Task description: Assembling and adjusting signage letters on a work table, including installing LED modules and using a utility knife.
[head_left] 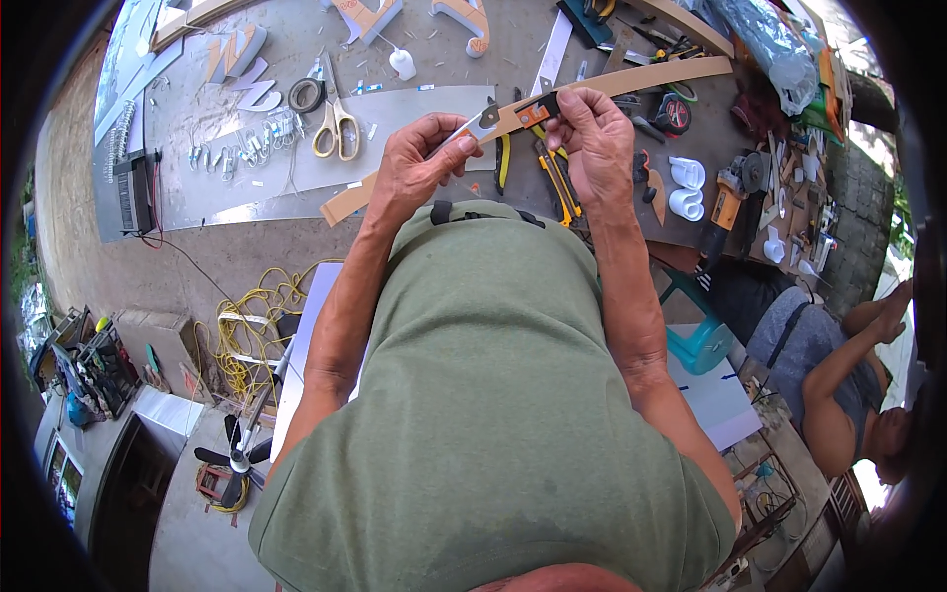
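My left hand (424, 163) is closed, thumb against fingers, on a grey-white piece (473, 128) with a metal-looking end. In a pinch, my right hand (595, 148) grips the black end of a small orange-and-black piece (534, 112). The two pieces meet or overlap between my hands, and I cannot tell whether they form one tool. A long, slightly curved brown strip (651, 77) runs past both hands, its lower left end reaching the table's front edge. Whether my fingers also hold the strip is hidden. Yellow-handled pliers (558, 183) lie just below my right hand.
Scissors (337, 131), a tape roll (305, 95) and wired light modules (247, 143) lie on the table (286, 39) to the left. An angle grinder (730, 202) and white curled pieces (687, 187) are at right. A teal chair (698, 340) and another person (829, 385) are beside me.
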Motion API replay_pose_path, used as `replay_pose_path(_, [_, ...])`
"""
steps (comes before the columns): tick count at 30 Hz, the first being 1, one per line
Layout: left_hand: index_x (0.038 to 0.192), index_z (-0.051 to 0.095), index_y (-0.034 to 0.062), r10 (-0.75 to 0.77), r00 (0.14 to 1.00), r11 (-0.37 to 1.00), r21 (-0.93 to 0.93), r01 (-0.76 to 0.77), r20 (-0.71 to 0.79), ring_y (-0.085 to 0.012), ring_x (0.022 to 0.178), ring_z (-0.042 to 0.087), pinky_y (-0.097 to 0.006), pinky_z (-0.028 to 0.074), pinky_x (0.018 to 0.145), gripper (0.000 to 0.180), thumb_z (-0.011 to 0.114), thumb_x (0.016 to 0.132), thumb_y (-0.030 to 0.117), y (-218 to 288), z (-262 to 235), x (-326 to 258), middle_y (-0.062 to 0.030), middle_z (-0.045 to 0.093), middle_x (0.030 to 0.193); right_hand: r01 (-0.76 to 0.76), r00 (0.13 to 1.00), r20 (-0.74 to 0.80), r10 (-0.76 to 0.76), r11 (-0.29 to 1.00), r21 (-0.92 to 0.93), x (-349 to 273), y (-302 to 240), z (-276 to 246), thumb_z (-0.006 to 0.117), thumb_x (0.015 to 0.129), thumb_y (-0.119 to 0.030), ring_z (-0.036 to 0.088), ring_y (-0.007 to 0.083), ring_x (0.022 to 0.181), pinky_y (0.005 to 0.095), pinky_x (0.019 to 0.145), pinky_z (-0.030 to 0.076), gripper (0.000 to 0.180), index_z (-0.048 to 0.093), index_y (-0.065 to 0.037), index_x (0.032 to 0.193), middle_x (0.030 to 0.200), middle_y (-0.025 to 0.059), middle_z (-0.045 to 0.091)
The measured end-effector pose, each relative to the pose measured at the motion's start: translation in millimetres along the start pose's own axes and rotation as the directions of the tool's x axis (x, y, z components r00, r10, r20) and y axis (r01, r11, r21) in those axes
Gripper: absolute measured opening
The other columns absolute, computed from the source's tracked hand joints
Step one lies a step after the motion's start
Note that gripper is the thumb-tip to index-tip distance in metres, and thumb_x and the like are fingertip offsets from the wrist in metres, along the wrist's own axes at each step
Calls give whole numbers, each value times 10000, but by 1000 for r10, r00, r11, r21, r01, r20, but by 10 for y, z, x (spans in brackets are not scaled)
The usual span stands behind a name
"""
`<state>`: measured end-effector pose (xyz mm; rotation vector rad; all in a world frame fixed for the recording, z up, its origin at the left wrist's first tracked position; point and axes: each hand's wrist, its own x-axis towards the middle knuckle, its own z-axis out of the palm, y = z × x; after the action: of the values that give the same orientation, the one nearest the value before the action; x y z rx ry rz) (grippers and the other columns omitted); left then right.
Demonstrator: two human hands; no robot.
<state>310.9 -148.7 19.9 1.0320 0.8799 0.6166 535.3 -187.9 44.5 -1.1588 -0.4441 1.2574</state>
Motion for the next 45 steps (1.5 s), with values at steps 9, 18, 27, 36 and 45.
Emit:
replay_pose_path(9, [1152,626,11,13,1000,999,41,-14,20,-35,652,541,-177,404,531,299,684,936,210,16,50,-15,-32,703,882,-7,1000,13,7,1000,23,61,39,92,703,909,-104,620,134,619,230,522,499,163,601,14,955,770,88,647])
replay_pose_path(18, [1145,630,12,13,1000,999,53,-14,19,-33,650,542,-174,401,524,307,684,937,231,9,37,-18,-23,700,873,-6,1000,24,6,1000,24,81,71,91,702,909,-99,620,136,635,236,529,497,165,592,13,962,777,82,646])
replay_pose_path(27, [1143,631,3,2,1000,998,70,-4,28,-36,648,546,-177,405,524,324,688,935,244,-9,40,-9,-28,701,869,8,1000,2,-8,999,45,53,158,81,698,911,-93,626,138,648,240,534,500,159,588,13,957,786,78,646])
replay_pose_path(36, [1167,635,-11,-17,1000,994,104,14,26,-54,684,565,-204,461,589,343,690,933,235,14,34,-21,-44,702,871,-15,999,47,18,998,-69,-39,167,97,691,916,-93,636,129,669,232,562,525,156,585,17,947,777,87,651])
replay_pose_path(45, [1232,633,-19,21,1000,987,157,-23,16,-61,720,579,-212,474,627,392,695,928,220,-22,38,-8,-58,709,888,-23,970,230,81,969,-246,-77,150,37,650,947,-115,675,149,753,254,651,578,287,600,68,1163,910,127,686])
